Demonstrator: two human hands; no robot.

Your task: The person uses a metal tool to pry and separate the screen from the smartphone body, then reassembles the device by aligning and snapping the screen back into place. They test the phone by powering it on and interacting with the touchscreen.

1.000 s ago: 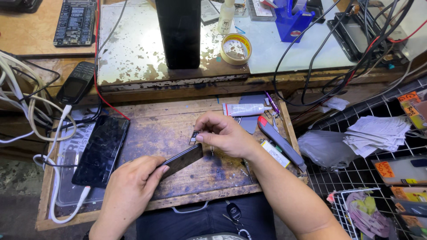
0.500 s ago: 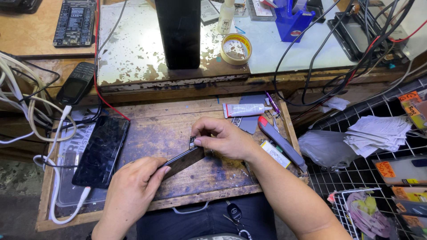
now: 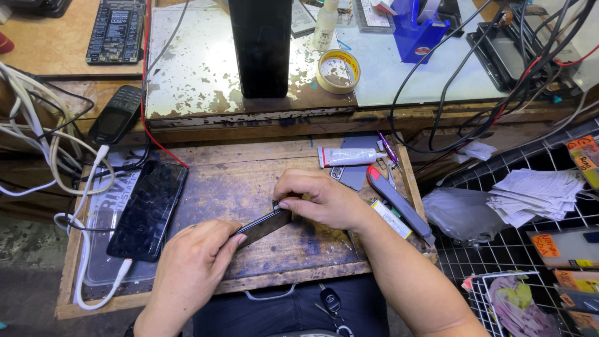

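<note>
A worn wooden board is lying on a crowded repair bench, with a black phone on its left and a white tube and a utility knife on its right. In the middle, the left hand is pinching the near end of a dark phone held on its edge, while the right hand is closing its fingertips on the far end

We see our left hand low and near, fingers curled, thumb pinching forward — our right hand just beyond it, knuckles up, fingertips pressed together, forearm angling back.
</note>
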